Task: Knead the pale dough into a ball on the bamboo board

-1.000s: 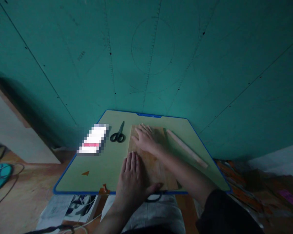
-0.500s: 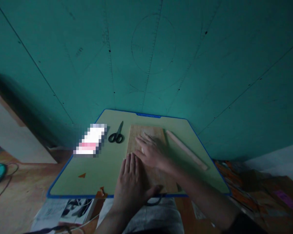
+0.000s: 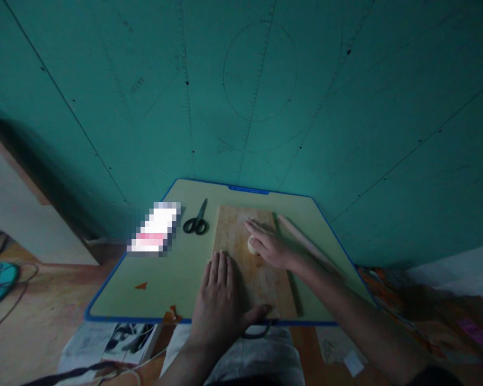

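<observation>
A wooden cutting board lies on the small table. My left hand rests on its near left side, fingers stretched side by side and the thumb out toward the near edge. On the board's upper middle, my right hand is curled over a small pale ball of dough, its thumb against it and the fingers reaching past. Part of the ball is hidden under the hand. To the right of the board lies a wooden rolling pin, partly covered by my right forearm.
Black-handled scissors lie left of the board, beside a pixelated phone-shaped item. A small orange scrap is near the left front of the blue-rimmed table. A green wall stands behind it. Cardboard lies on the right floor.
My right hand has shifted right on the board and drawn in, so more of the dough ball shows. My left hand stays on the board. The view has turned slightly.
</observation>
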`<act>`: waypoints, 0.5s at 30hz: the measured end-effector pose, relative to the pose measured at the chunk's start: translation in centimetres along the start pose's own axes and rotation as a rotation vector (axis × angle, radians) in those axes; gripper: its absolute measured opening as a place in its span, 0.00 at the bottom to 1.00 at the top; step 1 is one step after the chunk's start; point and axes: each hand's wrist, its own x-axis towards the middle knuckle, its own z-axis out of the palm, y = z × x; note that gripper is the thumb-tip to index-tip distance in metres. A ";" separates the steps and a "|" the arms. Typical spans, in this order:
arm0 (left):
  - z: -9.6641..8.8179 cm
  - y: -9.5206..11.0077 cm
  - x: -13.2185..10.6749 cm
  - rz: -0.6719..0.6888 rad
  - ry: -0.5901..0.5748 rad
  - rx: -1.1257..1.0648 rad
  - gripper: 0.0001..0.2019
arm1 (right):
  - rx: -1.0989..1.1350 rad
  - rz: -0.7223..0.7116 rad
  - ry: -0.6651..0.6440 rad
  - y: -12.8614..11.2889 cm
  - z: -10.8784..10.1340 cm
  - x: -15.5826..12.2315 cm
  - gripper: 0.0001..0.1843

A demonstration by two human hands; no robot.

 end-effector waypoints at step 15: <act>0.0 -0.4 -0.1 0.033 0.013 0.034 0.56 | -0.195 0.187 -0.001 -1.4 0.4 7.8 0.25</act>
